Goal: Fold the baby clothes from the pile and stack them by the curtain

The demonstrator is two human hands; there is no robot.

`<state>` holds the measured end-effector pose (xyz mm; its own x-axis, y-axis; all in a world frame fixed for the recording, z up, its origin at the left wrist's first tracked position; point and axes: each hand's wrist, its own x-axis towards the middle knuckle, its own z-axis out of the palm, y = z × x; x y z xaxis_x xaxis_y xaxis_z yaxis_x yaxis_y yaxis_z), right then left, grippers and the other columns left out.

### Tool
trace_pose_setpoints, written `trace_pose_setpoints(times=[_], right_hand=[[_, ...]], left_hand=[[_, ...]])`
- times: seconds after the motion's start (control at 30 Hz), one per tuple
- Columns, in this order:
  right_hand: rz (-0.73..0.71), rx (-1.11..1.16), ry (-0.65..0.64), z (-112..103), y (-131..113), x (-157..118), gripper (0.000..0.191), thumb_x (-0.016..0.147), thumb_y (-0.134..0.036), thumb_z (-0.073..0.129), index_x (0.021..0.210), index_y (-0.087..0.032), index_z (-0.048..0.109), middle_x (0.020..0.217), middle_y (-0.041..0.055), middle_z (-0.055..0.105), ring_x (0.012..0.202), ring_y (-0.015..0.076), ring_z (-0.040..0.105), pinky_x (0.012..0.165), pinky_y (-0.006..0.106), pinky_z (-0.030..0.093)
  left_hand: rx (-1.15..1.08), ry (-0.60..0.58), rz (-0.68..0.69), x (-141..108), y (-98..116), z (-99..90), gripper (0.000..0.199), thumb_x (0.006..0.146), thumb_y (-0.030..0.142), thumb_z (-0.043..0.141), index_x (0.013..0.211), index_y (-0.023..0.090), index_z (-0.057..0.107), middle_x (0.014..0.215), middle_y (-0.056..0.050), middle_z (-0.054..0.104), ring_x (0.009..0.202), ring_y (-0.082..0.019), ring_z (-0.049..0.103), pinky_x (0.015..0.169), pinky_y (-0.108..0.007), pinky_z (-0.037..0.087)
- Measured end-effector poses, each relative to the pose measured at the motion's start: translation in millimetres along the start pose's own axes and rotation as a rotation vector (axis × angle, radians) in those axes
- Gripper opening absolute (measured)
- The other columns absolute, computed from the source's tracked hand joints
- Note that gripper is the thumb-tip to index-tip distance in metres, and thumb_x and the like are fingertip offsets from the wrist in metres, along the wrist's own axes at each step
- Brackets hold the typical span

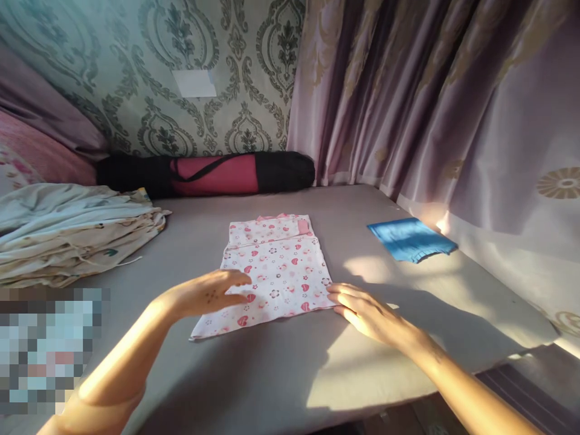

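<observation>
A white garment (281,272) printed with pink hearts and small flowers lies spread on the bed, with its far part folded over and a pink patch near the far right corner. My left hand (212,293) hovers at the garment's left side, thumb and fingers apart, holding nothing. At the near right corner, my right hand (367,311) has its fingers stretched out and touching the garment's edge. A folded blue cloth (412,238) rests farther right, apart from both hands.
Crumpled pale fabric (77,235) is heaped at the left. Against the patterned wall lies a long black and red bag (212,174). Purple curtains (408,90) hang down the right side. The grey mattress (254,386) ends at a near edge, and a blurred patch covers the lower left.
</observation>
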<state>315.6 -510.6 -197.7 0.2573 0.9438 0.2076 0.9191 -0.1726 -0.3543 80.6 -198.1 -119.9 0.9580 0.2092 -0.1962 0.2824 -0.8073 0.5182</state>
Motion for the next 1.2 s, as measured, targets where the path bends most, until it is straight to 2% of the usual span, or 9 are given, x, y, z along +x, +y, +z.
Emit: trace_pose_setpoints(times=[0.1, 0.23, 0.37, 0.5, 0.67, 0.8, 0.97, 1.07, 1.2], right_hand=[[-0.062, 0.027, -0.082, -8, -3, -1, 0.036, 0.098, -0.035, 0.043, 0.130, -0.034, 0.060, 0.132, 0.0012, 0.062, 0.127, 0.0186, 0.053, 0.113, 0.038, 0.042], [-0.085, 0.007, -0.137, -17, -13, 4, 0.044, 0.098, -0.023, 0.036, 0.134, -0.039, 0.056, 0.131, -0.0006, 0.063, 0.125, 0.0181, 0.055, 0.111, 0.037, 0.043], [-0.113, -0.060, -0.099, -12, -8, 0, 0.050, 0.096, -0.017, 0.036, 0.140, -0.036, 0.051, 0.133, -0.0004, 0.061, 0.126, 0.0177, 0.055, 0.110, 0.035, 0.044], [-0.208, -0.136, -0.008, -9, 1, -11, 0.052, 0.097, -0.016, 0.036, 0.146, -0.032, 0.042, 0.140, -0.0019, 0.056, 0.130, 0.0161, 0.051, 0.112, 0.034, 0.043], [-0.257, -0.215, 0.041, -15, -4, -5, 0.056, 0.095, -0.012, 0.040, 0.147, -0.031, 0.040, 0.135, -0.0012, 0.060, 0.124, 0.0172, 0.056, 0.108, 0.033, 0.048], [-0.209, -0.146, -0.021, -20, -15, 13, 0.059, 0.090, -0.005, 0.034, 0.141, -0.033, 0.049, 0.122, -0.0009, 0.067, 0.113, 0.0174, 0.063, 0.096, 0.032, 0.055], [-0.159, -0.016, 0.064, -23, -16, 21, 0.049, 0.091, -0.012, 0.037, 0.132, -0.032, 0.056, 0.111, 0.0025, 0.069, 0.102, 0.0197, 0.066, 0.084, 0.032, 0.058], [-0.106, 0.072, -0.029, -21, -10, 25, 0.037, 0.093, -0.017, 0.039, 0.119, -0.029, 0.063, 0.102, 0.0033, 0.068, 0.093, 0.0181, 0.067, 0.076, 0.029, 0.057], [-0.004, 0.175, -0.090, -18, -6, 38, 0.025, 0.095, -0.022, 0.040, 0.093, -0.024, 0.065, 0.093, 0.0030, 0.064, 0.086, 0.0150, 0.065, 0.078, 0.026, 0.054]], left_hand=[[-0.013, -0.055, -0.021, -23, -10, 17.2, 0.038, 0.081, 0.048, 0.060, 0.117, 0.037, 0.067, 0.120, -0.002, 0.068, 0.104, -0.022, 0.065, 0.086, -0.027, 0.051], [-0.016, -0.010, -0.021, -46, -16, 32.6, 0.050, 0.078, 0.048, 0.067, 0.127, 0.038, 0.061, 0.139, -0.002, 0.057, 0.121, -0.025, 0.058, 0.098, -0.032, 0.049], [0.034, 0.067, -0.044, -62, -28, 47.1, 0.044, 0.086, 0.047, 0.060, 0.129, 0.036, 0.059, 0.140, -0.001, 0.055, 0.122, -0.024, 0.057, 0.100, -0.032, 0.049], [0.126, 0.144, 0.041, -71, -43, 60.7, 0.035, 0.095, 0.038, 0.048, 0.127, 0.031, 0.058, 0.135, -0.002, 0.060, 0.114, -0.021, 0.063, 0.095, -0.027, 0.052], [0.314, 0.231, 0.169, -71, -51, 73.4, 0.034, 0.094, 0.023, 0.043, 0.123, 0.027, 0.059, 0.133, -0.005, 0.061, 0.109, -0.019, 0.066, 0.087, -0.024, 0.054], [0.317, 0.295, 0.217, -65, -44, 70.2, 0.033, 0.093, 0.016, 0.037, 0.113, 0.027, 0.062, 0.118, -0.004, 0.068, 0.101, -0.018, 0.067, 0.081, -0.026, 0.054], [0.244, 0.314, 0.192, -56, -39, 61.0, 0.035, 0.095, 0.016, 0.034, 0.124, 0.025, 0.053, 0.107, -0.006, 0.066, 0.093, -0.018, 0.065, 0.078, -0.027, 0.052], [0.190, 0.277, 0.169, -52, -44, 58.4, 0.042, 0.091, 0.010, 0.036, 0.127, 0.025, 0.050, 0.115, -0.007, 0.063, 0.103, -0.019, 0.062, 0.084, -0.026, 0.051], [0.033, 0.194, 0.120, -48, -50, 46.4, 0.033, 0.085, 0.009, 0.041, 0.106, 0.024, 0.061, 0.111, -0.006, 0.063, 0.095, -0.017, 0.063, 0.079, -0.023, 0.050]])
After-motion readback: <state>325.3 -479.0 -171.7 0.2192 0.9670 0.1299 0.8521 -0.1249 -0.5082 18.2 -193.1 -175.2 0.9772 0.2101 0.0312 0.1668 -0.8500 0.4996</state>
